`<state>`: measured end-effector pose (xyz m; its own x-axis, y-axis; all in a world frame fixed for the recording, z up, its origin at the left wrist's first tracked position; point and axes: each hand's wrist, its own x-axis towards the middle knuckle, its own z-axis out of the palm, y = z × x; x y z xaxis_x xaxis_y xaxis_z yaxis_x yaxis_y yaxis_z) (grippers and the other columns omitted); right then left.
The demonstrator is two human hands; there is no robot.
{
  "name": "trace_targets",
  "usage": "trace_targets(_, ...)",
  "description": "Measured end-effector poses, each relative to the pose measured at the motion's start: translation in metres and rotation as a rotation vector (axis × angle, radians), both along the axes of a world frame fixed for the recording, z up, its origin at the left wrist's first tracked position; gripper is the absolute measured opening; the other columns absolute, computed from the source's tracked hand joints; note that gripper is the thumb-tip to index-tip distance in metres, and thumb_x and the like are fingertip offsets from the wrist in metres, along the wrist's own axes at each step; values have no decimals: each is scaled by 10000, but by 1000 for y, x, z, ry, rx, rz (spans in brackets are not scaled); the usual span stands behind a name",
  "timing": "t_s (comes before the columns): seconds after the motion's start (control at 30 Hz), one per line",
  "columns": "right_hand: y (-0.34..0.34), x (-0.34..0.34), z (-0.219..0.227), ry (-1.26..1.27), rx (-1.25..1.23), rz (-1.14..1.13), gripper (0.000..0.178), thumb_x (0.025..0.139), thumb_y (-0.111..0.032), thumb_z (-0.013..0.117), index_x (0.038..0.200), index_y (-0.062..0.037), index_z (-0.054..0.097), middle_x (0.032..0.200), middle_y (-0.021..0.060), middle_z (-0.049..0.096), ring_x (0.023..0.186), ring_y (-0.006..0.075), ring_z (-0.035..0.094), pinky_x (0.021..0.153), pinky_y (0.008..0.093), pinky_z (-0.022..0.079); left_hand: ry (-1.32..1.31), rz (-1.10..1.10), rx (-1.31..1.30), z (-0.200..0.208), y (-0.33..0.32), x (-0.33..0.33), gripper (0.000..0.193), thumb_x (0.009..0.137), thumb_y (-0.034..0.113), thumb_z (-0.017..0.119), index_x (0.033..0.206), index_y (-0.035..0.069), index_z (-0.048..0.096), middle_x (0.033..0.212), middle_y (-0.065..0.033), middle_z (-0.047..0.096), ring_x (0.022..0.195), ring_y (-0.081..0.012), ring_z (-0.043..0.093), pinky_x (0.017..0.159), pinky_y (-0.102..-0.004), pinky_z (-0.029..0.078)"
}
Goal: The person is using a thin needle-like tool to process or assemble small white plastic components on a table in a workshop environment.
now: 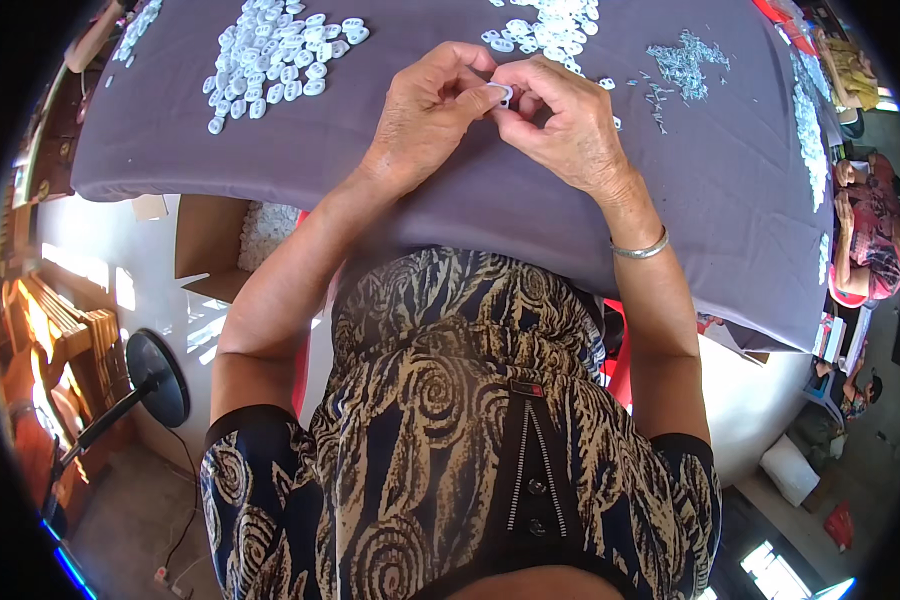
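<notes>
Btwn left hand [435, 100] & right hand [562, 118]: sm. rounded white plastic piece [507, 92], over the surface [730, 200], which wears a dark grey-purple cloth.
Left grip: thumb tip pressed on the piece, index finger bent behind; other fingers curled.
Right grip: thumb & bent index closed on the piece's R side; palm side hidden, so can't tell if anything else is in there.
Right wrist: silver metal bangle [641, 247].
Loose bits: single white plastic piece w/ holes [607, 84] on cloth, just R of right hand.
White heaps: big spread pile of white two-holed plastic pieces [270, 60], beyond & L of left hand; 2nd white pile [555, 25] straight beyond the hands, cut by pic edge.
Metal heap: thin silvery metal bits [685, 65], R of 2nd pile, a few strayed twd wearer.
Far R edge: long strip of whitish pieces [810, 135] along the cloth.
Below, L side: brown cardboard box [202, 240] w/ white pieces inside, beside left forearm.
Wearer: dark garment w/ tan swirl print [420, 420].
Floor, L: black round disc on a pole [158, 378].
Others: person in red patterned top [880, 220], seated far R; bare forearm [92, 35] at top L.
</notes>
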<state>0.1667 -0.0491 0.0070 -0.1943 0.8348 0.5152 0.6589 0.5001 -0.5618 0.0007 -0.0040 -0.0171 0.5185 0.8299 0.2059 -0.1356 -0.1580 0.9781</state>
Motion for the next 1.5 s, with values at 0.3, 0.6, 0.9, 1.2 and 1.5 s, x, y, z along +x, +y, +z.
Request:
trace_targets(0.3,-2,0,-3,-323,-1,-7,283,783,-179,704,974,-52,539,798,77,546,703,277,582,621,366,503,9,-65,-107,5,0,-2,244,897,103,605,1135,67,563,750,42,556,669,-51,427,600,-192,364)
trace_targets(0.6,-6,-2,-1,-338,-70,-27,257,850,-200,636,830,-22,452,725,135,541,707,326,596,600,411,489,-167,-58,-290,7,-9,2,264,861,35,578,1122,35,616,718,31,520,645,-59,418,578,-193,363)
trace_targets(0.9,-11,-3,-4,-384,-87,-39,254,869,-212,613,792,-19,468,686,146,558,666,336,601,580,417,485,-186,-57,-321,3,-13,3,275,842,18,565,1110,27,628,724,29,532,654,-59,424,594,-193,368)
trace_targets(1.2,-5,-4,-2,-304,42,-20,247,845,-235,646,843,-37,500,685,127,574,662,319,615,582,397,493,-96,49,-232,13,-15,7,232,879,50,534,1092,41,625,746,43,525,696,-48,446,648,-190,374)
trace_targets(1.5,-28,-16,5,-119,-34,-5,214,822,-193,677,856,-44,528,653,108,560,560,288,577,513,381,456,326,242,164,18,32,-38,149,904,104,536,993,57,647,794,42,583,687,-44,486,610,-190,399)
